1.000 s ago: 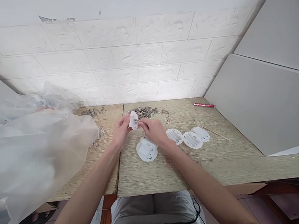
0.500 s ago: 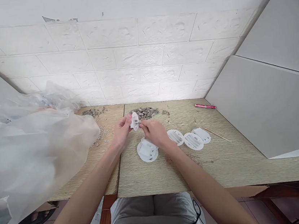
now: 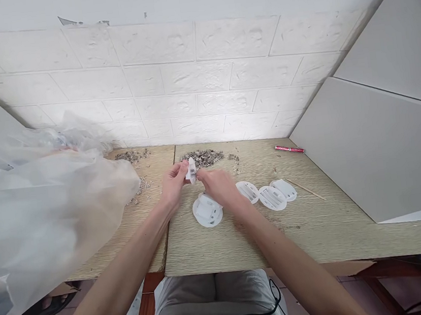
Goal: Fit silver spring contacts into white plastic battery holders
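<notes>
My left hand (image 3: 174,182) grips a white round plastic housing (image 3: 192,171), tilted so that I see it nearly edge-on, with dark slots or metal bits on its face. Fingers of my right hand (image 3: 217,186) are pinched against the housing's right side; what they hold is too small to make out. Right behind the housing lies a pile of small metal clips (image 3: 206,158). More white round housings lie on the table: a few overlapping ones (image 3: 208,218) below my hands, and several (image 3: 272,197) to the right of my right wrist.
A large translucent plastic bag (image 3: 48,208) bulges over the table's left side, beside scattered small metal pieces (image 3: 131,157). At the right are a red pen (image 3: 289,149) and a thin wooden stick (image 3: 306,189). A white brick-pattern wall (image 3: 197,80) and grey panels (image 3: 378,152) bound the wooden table (image 3: 214,254).
The white housing has turned more edge-on in my left hand and shifted very slightly right. My right fingers stay against its side. The view has tipped a little.
</notes>
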`<action>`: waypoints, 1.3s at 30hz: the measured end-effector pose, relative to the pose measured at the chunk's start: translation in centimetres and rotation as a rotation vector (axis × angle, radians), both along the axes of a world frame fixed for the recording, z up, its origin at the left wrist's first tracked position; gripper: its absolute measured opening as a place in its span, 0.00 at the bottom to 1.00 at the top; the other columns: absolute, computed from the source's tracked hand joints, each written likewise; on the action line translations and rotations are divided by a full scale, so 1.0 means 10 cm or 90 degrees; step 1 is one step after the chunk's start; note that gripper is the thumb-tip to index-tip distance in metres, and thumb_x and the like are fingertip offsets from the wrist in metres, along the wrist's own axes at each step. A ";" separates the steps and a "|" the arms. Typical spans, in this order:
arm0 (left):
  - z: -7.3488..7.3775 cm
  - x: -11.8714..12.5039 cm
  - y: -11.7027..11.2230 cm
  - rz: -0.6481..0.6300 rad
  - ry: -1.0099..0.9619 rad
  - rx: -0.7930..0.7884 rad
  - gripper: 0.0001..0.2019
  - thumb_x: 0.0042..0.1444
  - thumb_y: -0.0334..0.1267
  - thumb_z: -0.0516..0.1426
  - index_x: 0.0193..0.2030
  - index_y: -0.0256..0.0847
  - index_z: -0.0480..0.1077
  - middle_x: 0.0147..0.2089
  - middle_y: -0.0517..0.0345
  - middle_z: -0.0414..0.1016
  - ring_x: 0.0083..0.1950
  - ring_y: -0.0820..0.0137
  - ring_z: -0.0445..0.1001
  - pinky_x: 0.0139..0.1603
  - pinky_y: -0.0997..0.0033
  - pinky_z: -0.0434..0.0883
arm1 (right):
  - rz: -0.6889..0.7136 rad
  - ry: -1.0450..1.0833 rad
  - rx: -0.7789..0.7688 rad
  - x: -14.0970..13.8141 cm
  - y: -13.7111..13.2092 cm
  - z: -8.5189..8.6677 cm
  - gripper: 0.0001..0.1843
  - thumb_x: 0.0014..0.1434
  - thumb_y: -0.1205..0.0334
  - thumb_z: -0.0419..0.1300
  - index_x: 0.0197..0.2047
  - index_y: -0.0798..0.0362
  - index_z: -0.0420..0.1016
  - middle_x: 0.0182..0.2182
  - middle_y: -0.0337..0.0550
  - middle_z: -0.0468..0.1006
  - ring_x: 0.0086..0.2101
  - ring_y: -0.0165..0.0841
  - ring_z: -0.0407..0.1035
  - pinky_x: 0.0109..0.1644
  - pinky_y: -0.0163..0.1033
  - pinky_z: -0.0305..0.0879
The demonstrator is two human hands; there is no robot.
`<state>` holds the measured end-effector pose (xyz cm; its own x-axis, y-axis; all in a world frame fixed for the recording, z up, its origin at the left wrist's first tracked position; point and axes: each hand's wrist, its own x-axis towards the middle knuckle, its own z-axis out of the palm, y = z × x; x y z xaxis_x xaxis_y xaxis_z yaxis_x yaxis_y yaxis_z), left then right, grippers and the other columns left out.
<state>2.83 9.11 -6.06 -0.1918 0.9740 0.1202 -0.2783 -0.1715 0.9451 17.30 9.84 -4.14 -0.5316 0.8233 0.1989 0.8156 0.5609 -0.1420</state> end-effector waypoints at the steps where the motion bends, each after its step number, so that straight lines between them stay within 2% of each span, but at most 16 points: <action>1: 0.00 0.00 0.00 0.001 0.010 0.005 0.23 0.45 0.60 0.63 0.27 0.38 0.74 0.27 0.57 0.71 0.27 0.73 0.68 0.28 0.73 0.69 | 0.007 -0.010 0.001 0.00 0.00 0.00 0.15 0.62 0.72 0.47 0.43 0.51 0.73 0.30 0.45 0.78 0.27 0.34 0.67 0.29 0.37 0.44; 5: -0.01 -0.02 -0.02 -0.012 0.089 0.006 0.21 0.46 0.58 0.63 0.27 0.39 0.76 0.26 0.57 0.72 0.26 0.72 0.67 0.27 0.72 0.66 | 0.029 -0.038 -0.016 -0.02 -0.01 -0.03 0.14 0.62 0.71 0.49 0.45 0.51 0.72 0.32 0.47 0.79 0.29 0.35 0.69 0.29 0.37 0.46; 7: 0.00 -0.03 -0.02 -0.016 0.103 -0.010 0.22 0.46 0.59 0.63 0.26 0.38 0.76 0.25 0.57 0.72 0.26 0.72 0.67 0.28 0.72 0.66 | 0.030 -0.014 -0.027 -0.01 -0.01 -0.06 0.13 0.64 0.68 0.49 0.45 0.50 0.73 0.33 0.46 0.79 0.30 0.35 0.70 0.30 0.36 0.47; 11: 0.01 -0.05 0.02 -0.015 0.022 -0.042 0.24 0.46 0.61 0.62 0.26 0.38 0.74 0.28 0.55 0.73 0.29 0.72 0.69 0.32 0.71 0.69 | 0.029 0.091 -0.059 0.04 0.05 -0.04 0.15 0.69 0.59 0.46 0.41 0.50 0.74 0.32 0.44 0.79 0.30 0.33 0.69 0.31 0.35 0.49; 16: 0.03 -0.12 0.08 0.007 -0.072 -0.025 0.23 0.46 0.60 0.62 0.31 0.38 0.74 0.32 0.55 0.74 0.34 0.70 0.71 0.35 0.71 0.70 | 0.039 0.279 -0.123 0.16 0.06 0.07 0.16 0.70 0.61 0.44 0.44 0.53 0.74 0.27 0.39 0.77 0.28 0.29 0.68 0.34 0.33 0.55; 19: 0.05 -0.14 0.09 0.021 -0.101 -0.020 0.22 0.46 0.59 0.63 0.32 0.39 0.73 0.32 0.57 0.74 0.36 0.70 0.72 0.36 0.72 0.69 | 0.076 0.330 -0.129 0.22 -0.08 0.10 0.16 0.69 0.58 0.47 0.47 0.54 0.74 0.34 0.42 0.78 0.33 0.31 0.69 0.37 0.35 0.60; 23: 0.04 -0.14 0.09 0.015 -0.097 -0.010 0.21 0.47 0.58 0.62 0.33 0.39 0.73 0.33 0.57 0.75 0.37 0.70 0.72 0.36 0.72 0.68 | 0.194 0.234 -0.036 0.22 -0.41 0.09 0.19 0.63 0.48 0.56 0.51 0.51 0.74 0.48 0.50 0.75 0.48 0.39 0.66 0.50 0.43 0.63; 27: 0.01 -0.15 0.11 0.018 -0.121 -0.004 0.21 0.45 0.57 0.64 0.33 0.40 0.74 0.35 0.57 0.76 0.37 0.71 0.72 0.35 0.73 0.69 | 0.283 0.086 0.010 0.17 -0.64 0.02 0.22 0.59 0.46 0.61 0.51 0.50 0.75 0.56 0.52 0.70 0.55 0.44 0.61 0.57 0.49 0.60; 31: -0.01 -0.16 0.13 0.013 -0.152 0.007 0.21 0.41 0.56 0.67 0.33 0.40 0.74 0.34 0.58 0.75 0.35 0.74 0.72 0.34 0.75 0.69 | 0.247 0.054 0.021 0.20 -0.62 -0.06 0.12 0.63 0.56 0.58 0.47 0.51 0.76 0.55 0.51 0.71 0.55 0.43 0.61 0.56 0.49 0.60; 34: 0.01 -0.16 0.12 0.008 -0.168 -0.003 0.22 0.40 0.55 0.68 0.35 0.40 0.74 0.37 0.56 0.77 0.37 0.72 0.74 0.36 0.75 0.71 | 0.206 0.055 0.027 0.30 -0.52 -0.08 0.11 0.65 0.58 0.55 0.46 0.52 0.76 0.52 0.51 0.73 0.53 0.43 0.62 0.54 0.49 0.61; 39: 0.04 -0.16 0.12 -0.008 -0.182 -0.031 0.22 0.47 0.55 0.64 0.40 0.40 0.72 0.42 0.51 0.77 0.42 0.67 0.75 0.42 0.68 0.74 | 0.124 0.059 0.025 0.46 -0.31 -0.01 0.10 0.64 0.63 0.56 0.45 0.52 0.77 0.52 0.51 0.73 0.53 0.44 0.62 0.54 0.50 0.60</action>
